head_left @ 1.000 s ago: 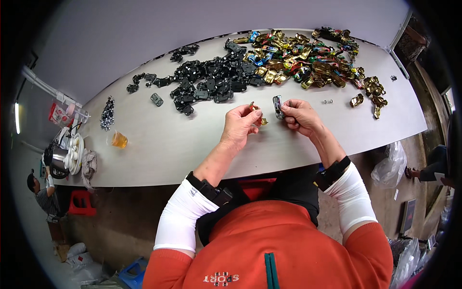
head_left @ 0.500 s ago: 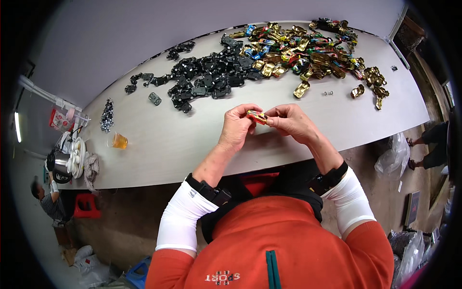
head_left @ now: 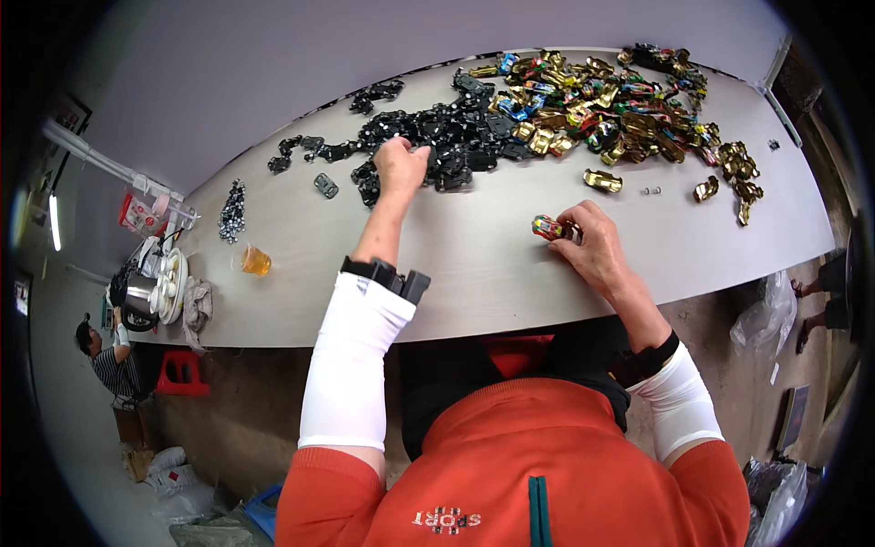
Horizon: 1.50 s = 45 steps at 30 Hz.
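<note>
Pale table beneath red toy car, long axis roughly left-right.

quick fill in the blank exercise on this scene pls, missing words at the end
The multicoloured toy car is in the person's ____ hand.
In colour, the parts pile by the left hand is mostly ____.
The cup is on the ____ half of the table.
The forearm sleeves are coloured ____.

Missing words: right; black; left; white
</note>
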### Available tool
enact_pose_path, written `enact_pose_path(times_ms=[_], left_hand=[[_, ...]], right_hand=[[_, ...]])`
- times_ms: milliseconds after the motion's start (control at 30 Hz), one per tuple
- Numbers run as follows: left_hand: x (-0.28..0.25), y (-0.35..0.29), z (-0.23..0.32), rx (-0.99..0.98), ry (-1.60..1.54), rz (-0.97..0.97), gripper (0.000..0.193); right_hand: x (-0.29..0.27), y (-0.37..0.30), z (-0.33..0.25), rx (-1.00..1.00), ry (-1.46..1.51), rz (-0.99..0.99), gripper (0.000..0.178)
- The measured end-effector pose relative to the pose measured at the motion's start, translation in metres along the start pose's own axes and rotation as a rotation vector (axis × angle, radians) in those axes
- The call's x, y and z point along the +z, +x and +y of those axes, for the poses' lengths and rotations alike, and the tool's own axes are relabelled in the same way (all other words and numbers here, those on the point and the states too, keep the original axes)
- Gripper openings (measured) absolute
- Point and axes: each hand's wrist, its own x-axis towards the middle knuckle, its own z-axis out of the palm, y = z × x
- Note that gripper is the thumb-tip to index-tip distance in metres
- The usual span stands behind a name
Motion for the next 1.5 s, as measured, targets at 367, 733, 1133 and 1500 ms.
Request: enact_pose_path(times_ms=[367,733,1133,1500], left_hand=[[-0.012,-0.006,0.005,-0.096,-0.322,-0.207,0.03],[-0.065,-0.159,0.04,-0.284,-1.731,-0.715,0.046],[-0.071,-0.175,0.042,-0.443,-1.657,-0.938,0.037],[-0.071,-0.19,0.055,-0.333,-1.607,-0.667,0.04]], right_hand=[[-0.005,-0.017,0.013,0.06,0.012,0.046,0.027],[-0.012,-0.009,0.0,0.044,-0.37,-0.116,0.033],[-0.011,-0.002,-0.028,0.066,0.295,-0.304,0.027],[0.018,-0.006,-0.052,0.484,1.157,-0.537,0.032]])
